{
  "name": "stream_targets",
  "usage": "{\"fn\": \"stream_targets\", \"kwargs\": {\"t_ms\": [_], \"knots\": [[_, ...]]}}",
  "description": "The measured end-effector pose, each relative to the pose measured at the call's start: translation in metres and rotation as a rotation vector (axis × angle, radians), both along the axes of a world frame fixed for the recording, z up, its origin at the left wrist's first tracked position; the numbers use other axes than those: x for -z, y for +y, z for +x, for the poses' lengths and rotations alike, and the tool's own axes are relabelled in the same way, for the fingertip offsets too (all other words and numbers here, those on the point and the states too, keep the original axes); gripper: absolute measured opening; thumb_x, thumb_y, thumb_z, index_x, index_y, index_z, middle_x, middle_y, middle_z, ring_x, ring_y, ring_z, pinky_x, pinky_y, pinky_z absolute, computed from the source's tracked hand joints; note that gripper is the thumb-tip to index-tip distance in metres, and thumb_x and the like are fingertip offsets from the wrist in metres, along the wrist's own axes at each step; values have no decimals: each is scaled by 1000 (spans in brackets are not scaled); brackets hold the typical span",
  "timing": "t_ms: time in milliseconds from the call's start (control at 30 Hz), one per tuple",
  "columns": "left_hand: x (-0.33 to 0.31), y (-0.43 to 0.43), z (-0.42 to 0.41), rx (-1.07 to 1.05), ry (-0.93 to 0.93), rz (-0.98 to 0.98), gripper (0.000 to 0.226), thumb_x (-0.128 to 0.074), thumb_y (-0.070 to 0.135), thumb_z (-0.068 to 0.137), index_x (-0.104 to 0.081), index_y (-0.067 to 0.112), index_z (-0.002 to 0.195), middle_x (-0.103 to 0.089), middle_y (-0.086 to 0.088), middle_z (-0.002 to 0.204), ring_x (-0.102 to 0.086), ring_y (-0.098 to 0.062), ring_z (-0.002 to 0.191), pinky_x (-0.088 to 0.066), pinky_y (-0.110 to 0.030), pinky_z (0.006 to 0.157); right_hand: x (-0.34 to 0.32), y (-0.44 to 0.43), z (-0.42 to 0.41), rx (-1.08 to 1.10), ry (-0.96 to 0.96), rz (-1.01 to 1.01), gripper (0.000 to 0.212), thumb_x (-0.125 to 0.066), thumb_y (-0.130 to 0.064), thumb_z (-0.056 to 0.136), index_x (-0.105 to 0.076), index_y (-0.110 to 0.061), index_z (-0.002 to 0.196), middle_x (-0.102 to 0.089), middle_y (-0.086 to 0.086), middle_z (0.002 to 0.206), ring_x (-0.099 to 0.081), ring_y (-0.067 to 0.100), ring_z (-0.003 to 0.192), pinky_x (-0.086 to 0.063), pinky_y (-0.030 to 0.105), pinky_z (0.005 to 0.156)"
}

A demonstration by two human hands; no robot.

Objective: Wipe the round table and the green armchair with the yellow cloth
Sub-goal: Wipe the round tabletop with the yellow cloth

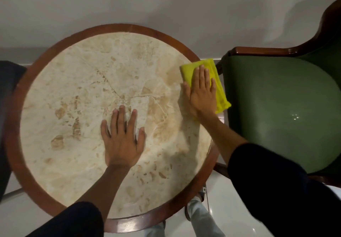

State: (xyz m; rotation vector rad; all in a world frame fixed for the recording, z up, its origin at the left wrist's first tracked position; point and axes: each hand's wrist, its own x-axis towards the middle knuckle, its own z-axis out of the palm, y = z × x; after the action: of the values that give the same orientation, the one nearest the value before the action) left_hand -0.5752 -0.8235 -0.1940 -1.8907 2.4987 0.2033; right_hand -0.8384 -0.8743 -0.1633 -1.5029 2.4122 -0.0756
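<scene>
The right hand (201,93) lies flat, fingers together, pressing the folded yellow cloth (206,82) onto the far right rim of the round table (73,93). The left hand (122,137) rests open, fingers spread, on the marble near the centre, holding nothing. The green armchair (276,107) stands just right of the table.

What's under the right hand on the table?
The yellow cloth, folded, lies flat under the right hand at the round table edge. The cloth's middle and the table beneath are covered.
</scene>
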Motion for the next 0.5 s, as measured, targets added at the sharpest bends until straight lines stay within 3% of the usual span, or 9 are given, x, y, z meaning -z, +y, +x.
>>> {"fn": "stream_targets", "kwargs": {"t_ms": [100, 233, 400, 500], "knots": [[1, -1, 0, 11, -16, 12, 62, -22, 52, 97, -16, 28, 155, -14, -7, 165, -14, -26, 152, -9, -55, 120, 4, -19, 15, -137, 32, 13, 68, -16, -52, 101, -3, -12, 155, 0, 6, 165, 5, 20, 152, 3, 43, 123], [-16, -1, 0, -29, 77, 68, 54, -21, 47, 100, -29, 30, 151, -23, -5, 163, -19, -23, 151, -13, -52, 120, 4, 42, 63, -291, 3, -2, 68, -12, -53, 100, 1, -14, 155, 5, 5, 165, 10, 19, 151, 4, 42, 123], [-43, -6, -4, -54, 204, 246, 49, -25, 41, 101, -54, 24, 137, -37, -9, 156, -33, -27, 144, -25, -49, 115, 0, 164, 135, -207, -197, -23, 62, -15, -45, 102, -11, -14, 155, -2, 3, 165, 6, 15, 152, 0, 42, 123], [-77, 48, -3, -91, 200, 219, 35, -42, 38, 99, -69, 20, 111, -57, -13, 129, -54, -33, 117, -39, -45, 96, -34, 212, 134, -75, -427, -103, 56, -33, -32, 101, -21, -14, 153, -16, 6, 163, -8, 17, 151, -12, 40, 122]]}}
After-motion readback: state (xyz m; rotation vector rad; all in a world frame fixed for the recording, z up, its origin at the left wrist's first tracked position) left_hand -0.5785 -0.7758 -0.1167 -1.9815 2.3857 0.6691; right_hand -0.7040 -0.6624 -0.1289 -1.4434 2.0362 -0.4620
